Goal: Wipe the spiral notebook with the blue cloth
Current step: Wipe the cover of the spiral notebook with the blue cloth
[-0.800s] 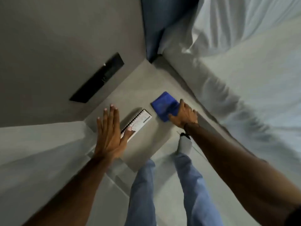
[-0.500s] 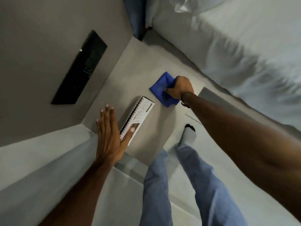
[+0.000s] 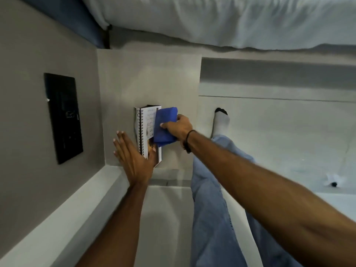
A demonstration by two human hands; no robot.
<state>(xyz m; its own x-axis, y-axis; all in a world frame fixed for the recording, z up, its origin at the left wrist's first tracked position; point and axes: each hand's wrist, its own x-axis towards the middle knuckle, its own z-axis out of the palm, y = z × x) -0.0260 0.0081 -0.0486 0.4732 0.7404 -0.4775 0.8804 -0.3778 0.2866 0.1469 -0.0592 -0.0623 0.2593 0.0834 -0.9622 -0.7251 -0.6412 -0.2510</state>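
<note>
The spiral notebook (image 3: 146,124) lies on a small grey bedside table (image 3: 150,79), its wire binding along the left side and a printed cover facing up. A folded blue cloth (image 3: 164,126) rests on the notebook's right half, gripped by my right hand (image 3: 178,127). My left hand (image 3: 133,158) lies flat with fingers spread at the notebook's near left corner, the thumb pressing on the cover. The cloth hides part of the cover.
A black panel (image 3: 63,116) is set in the grey wall to the left. A bed with white sheets (image 3: 231,20) runs across the top. My legs in blue jeans (image 3: 210,199) and a white sock (image 3: 221,122) stand right of the table.
My right hand has carried the blue cloth from the tabletop beside the notebook onto the notebook's cover. The left hand stays at the notebook's near corner. The camera view has turned.
</note>
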